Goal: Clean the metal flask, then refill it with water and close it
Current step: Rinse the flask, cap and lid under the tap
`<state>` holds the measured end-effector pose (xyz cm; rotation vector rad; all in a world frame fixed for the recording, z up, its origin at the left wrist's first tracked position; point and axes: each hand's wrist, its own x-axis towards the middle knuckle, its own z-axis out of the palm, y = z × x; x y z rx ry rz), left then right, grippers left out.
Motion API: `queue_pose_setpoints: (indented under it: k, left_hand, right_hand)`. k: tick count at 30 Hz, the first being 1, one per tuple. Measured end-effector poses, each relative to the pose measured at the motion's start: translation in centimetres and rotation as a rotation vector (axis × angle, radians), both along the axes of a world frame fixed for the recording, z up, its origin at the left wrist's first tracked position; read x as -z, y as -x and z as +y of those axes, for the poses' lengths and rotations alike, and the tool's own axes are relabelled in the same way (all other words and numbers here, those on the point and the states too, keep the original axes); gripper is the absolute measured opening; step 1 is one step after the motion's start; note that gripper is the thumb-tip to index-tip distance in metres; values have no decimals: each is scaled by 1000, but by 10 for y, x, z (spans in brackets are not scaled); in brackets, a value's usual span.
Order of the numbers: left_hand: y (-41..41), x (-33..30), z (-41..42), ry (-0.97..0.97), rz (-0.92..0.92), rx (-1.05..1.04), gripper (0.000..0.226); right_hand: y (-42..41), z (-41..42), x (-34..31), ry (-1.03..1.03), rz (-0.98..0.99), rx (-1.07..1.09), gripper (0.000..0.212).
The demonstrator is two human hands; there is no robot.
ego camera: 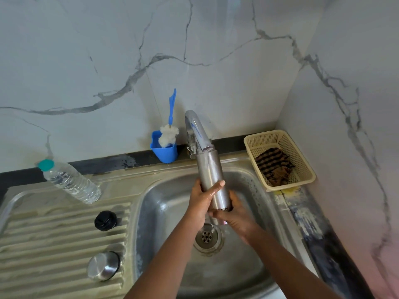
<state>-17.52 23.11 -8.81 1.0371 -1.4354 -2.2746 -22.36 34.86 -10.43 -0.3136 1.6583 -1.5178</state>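
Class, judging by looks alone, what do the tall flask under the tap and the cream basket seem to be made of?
Tall silver flask: likely brushed stainless steel, given its dull grey sheen. Cream lattice basket: probably moulded plastic, matte with regular small holes.

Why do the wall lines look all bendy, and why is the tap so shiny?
In the head view, the wide-angle lens bends straight lines near the edges; the tap and metal flask catch bright glare; the left hand and right hand look wet and glossy; the bottom right corner has a pinkish haze.
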Motion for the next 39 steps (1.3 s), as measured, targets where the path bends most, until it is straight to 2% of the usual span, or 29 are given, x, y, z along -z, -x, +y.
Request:
queue_pose_setpoints:
  k: [2, 6, 8, 9, 11, 14, 15, 17, 19, 21, 23, 24, 26, 29, 31, 33, 35, 36, 37, 39]
  left_hand:
    - [11, -7, -11, 32, -4, -112, 65]
    - [32, -18, -39, 72, 43, -304, 45]
    - [37, -21, -45, 84, 31, -311, 33]
    - [38, -25, -45, 88, 50, -278, 30]
    - [40, -31, -47, 65, 114, -209, 31]
    - [39, -31, -53, -91, 254, -212, 51]
    - [38, -30, -53, -124, 285, -215, 55]
    - [38, -29, -50, -164, 310, -243, 40]
    - [41, -30, -48, -167, 281, -298, 24]
    - [43, -31, -44, -158, 244, -331, 20]
    - [44, -29, -42, -154, 214, -356, 19]
    - [44, -28, -41, -154, 202, -365, 19]
    - [43, -27, -39, -155, 204, -345, 23]
    - [44, -24, -37, -154, 241, -293, 43]
    - [45, -24, -37, -144, 248, -302, 47]
    - [45, -25, -38, -126, 258, -307, 59]
    - [45, -27, -38, -102, 270, -305, 62]
    - [45, -26, -37, -95, 274, -307, 60]
    - [44, -25, -36, -89, 271, -306, 59]
    - [43, -25, -34, -94, 261, -297, 60]
  right_hand:
    - [-8, -1, 3, -63, 61, -5, 68]
    - [-22, 1, 16, -351, 496, 14, 90]
    - [-19, 6, 19, -334, 531, 30, 90]
    - [-15, 10, 19, -258, 459, 34, 86]
    - [-6, 18, 15, -82, 166, 60, 69]
    - [8, 26, 8, 76, -367, 77, 56]
    - [10, 28, 6, 100, -458, 86, 54]
    - [13, 29, 4, 138, -489, 98, 54]
    - [13, 26, 8, 209, -425, 129, 55]
    - [12, 25, 18, 268, -330, 187, 69]
    - [10, 27, 25, 310, -348, 259, 82]
    - [8, 27, 26, 332, -424, 284, 84]
    - [6, 27, 22, 257, -584, 274, 70]
    - [4, 29, 21, 76, -612, 163, 72]
    - [3, 29, 22, 122, -610, 187, 68]
    - [5, 30, 24, 259, -587, 236, 68]
    - [7, 31, 29, 315, -483, 239, 92]
    - [8, 33, 30, 319, -466, 247, 98]
    - [8, 34, 31, 338, -496, 253, 96]
    - [7, 34, 26, 330, -622, 252, 77]
